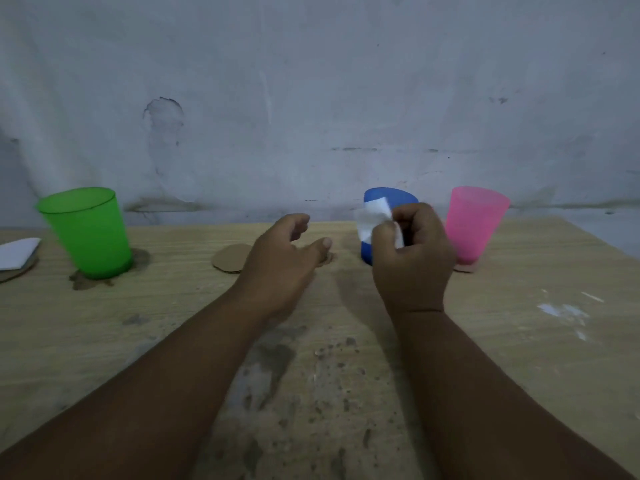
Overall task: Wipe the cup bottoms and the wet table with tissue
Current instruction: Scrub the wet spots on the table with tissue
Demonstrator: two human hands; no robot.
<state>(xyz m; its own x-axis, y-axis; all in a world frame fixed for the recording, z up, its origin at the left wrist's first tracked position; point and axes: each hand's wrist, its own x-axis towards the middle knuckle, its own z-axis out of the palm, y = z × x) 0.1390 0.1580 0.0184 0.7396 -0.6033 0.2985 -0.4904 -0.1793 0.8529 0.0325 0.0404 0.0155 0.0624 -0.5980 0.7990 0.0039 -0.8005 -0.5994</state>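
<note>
- Nearest me, the table (104, 323) carries dark wet patches (277, 355). There is open room here for broad strokes.
- My left hand (284, 261) hangs relaxed, fingers loosely spread and holding nothing, over a cardboard coaster (228, 258).
- My right hand (412, 261) pinches the tissue (374, 216) between thumb and fingertips. It looks soft and light and probably tears when soaked, so I'd bunch it.
- The blue cup (384, 202) stands behind that hand; whether they touch, I cannot tell. The pink cup (476, 223) is near it, and the green cup (86, 233) stands in a puddle, well apart. They are likely light, stiff and slick, so I'd grip them mid-wall.
- The wall (311, 98) rises close behind them.
</note>
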